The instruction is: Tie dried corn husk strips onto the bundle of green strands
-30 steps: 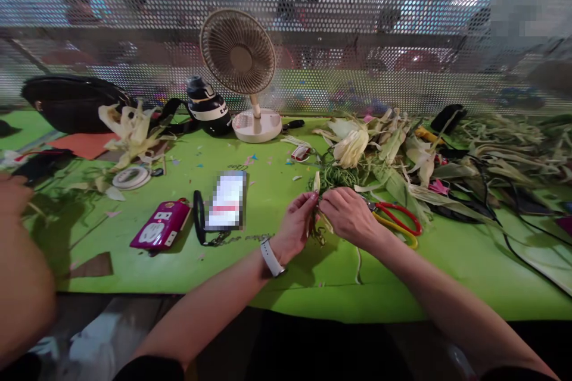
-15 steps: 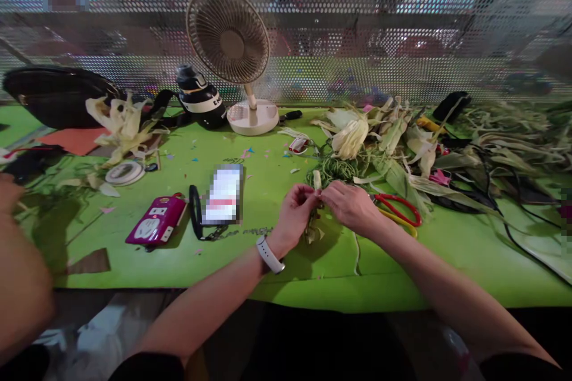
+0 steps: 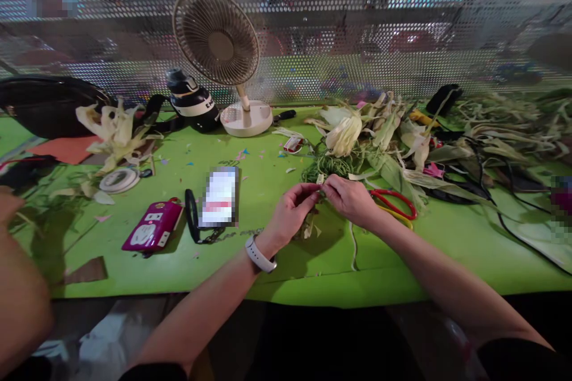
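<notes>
My left hand (image 3: 292,211), with a pale watch band (image 3: 259,253) at its wrist, is closed in a pinch on a small corn husk piece (image 3: 308,227). Its ragged lower end hangs below the fingers, and a pale tip pokes out above them. Fingertips of my right hand (image 3: 351,199) meet the left ones and pinch the same piece near its top; the exact grip is hidden. Just beyond the hands lies a tangle of green string (image 3: 328,168). Scissors with red and yellow handles (image 3: 395,203) lie beside my right wrist. A loose pale strand (image 3: 354,247) rests below that hand.
Dried corn husks (image 3: 344,134) are heaped at the back right, with black cables (image 3: 509,229) beside them. A phone (image 3: 218,196), magenta pouch (image 3: 154,226), desk fan (image 3: 246,119) and black bottle (image 3: 196,108) stand or lie leftward. Another person's arm (image 3: 20,274) reaches in at far left.
The view has shifted slightly, moving the scene a little leftward. The pale husk tip above my fingers shows shorter than before. Both hands stay together, pinching.
</notes>
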`<state>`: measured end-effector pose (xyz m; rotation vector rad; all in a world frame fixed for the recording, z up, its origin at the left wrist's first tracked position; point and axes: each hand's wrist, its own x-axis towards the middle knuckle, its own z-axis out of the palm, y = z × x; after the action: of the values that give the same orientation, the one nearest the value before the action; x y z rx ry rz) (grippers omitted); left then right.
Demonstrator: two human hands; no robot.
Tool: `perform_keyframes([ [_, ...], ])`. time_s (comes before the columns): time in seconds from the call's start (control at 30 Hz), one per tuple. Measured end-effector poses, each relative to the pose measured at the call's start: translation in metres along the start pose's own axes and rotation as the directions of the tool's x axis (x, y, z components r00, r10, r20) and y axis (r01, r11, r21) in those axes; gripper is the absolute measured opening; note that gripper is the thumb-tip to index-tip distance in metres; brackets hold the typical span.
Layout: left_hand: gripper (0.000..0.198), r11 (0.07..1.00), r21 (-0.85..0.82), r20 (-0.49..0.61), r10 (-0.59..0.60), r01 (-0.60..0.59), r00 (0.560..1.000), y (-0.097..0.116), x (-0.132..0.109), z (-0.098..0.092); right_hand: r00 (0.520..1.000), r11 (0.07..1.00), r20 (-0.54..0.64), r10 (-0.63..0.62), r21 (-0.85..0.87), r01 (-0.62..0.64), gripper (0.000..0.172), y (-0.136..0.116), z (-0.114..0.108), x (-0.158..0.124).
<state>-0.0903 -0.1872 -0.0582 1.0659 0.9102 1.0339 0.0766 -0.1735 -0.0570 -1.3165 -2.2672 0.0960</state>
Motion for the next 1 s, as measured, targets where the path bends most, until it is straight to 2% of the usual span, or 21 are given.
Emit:
perform_keyframes([
  [0.13,0.030,0.999,0.042,0.018,-0.029,0.028,0.999,-0.002,0.000,0.000,0.997,0.998,-0.037,-0.063,-0.030,0.062,0.033,0.003,-0.002,0.000],
  [0.3,0.030,0.984,0.175,0.046,0.000,-0.009,0.999,-0.003,0.000,-0.001,0.989,0.989,-0.030,-0.144,0.016,0.144,0.032,0.003,-0.005,0.002],
  [0.37,0.029,0.975,0.223,0.037,0.018,-0.026,0.999,-0.002,-0.001,-0.001,0.994,0.991,-0.038,-0.107,0.077,0.110,0.032,0.001,-0.006,0.002],
  [0.47,0.028,0.964,0.264,-0.001,0.041,-0.039,0.999,-0.001,-0.001,-0.001,0.998,0.963,-0.049,0.044,0.268,-0.029,0.035,-0.002,-0.008,0.003],
  [0.53,0.028,0.961,0.272,-0.020,0.061,-0.053,0.998,-0.001,-0.001,-0.001,0.985,0.881,-0.023,0.169,0.452,-0.141,0.038,-0.004,-0.010,0.004],
  [0.6,0.027,0.960,0.272,-0.035,0.082,-0.069,0.996,-0.002,-0.001,-0.001,0.962,0.734,0.060,0.267,0.634,-0.243,0.039,-0.005,-0.011,0.004],
  [0.67,0.027,0.964,0.255,-0.042,0.089,-0.075,0.995,-0.003,0.000,-0.001,0.939,0.589,0.135,0.317,0.748,-0.306,0.039,-0.005,-0.013,0.005],
  [0.7,0.027,0.968,0.238,-0.048,0.088,-0.074,0.995,-0.004,0.001,-0.002,0.930,0.545,0.148,0.336,0.775,-0.320,0.039,-0.005,-0.013,0.005],
  [0.87,0.026,0.989,0.129,-0.133,0.087,-0.070,0.987,-0.004,0.003,-0.003,0.892,0.412,0.110,0.438,0.857,-0.309,0.033,-0.001,-0.017,0.008],
  [0.93,0.027,0.995,0.074,-0.176,0.080,-0.068,0.981,-0.003,0.003,-0.002,0.895,0.354,0.145,0.421,0.882,-0.310,0.028,0.000,-0.018,0.008],
  [1.0,0.027,0.997,0.032,-0.195,0.074,-0.070,0.978,-0.001,0.003,-0.001,0.911,0.344,0.191,0.366,0.882,-0.323,0.026,-0.001,-0.018,0.007],
])
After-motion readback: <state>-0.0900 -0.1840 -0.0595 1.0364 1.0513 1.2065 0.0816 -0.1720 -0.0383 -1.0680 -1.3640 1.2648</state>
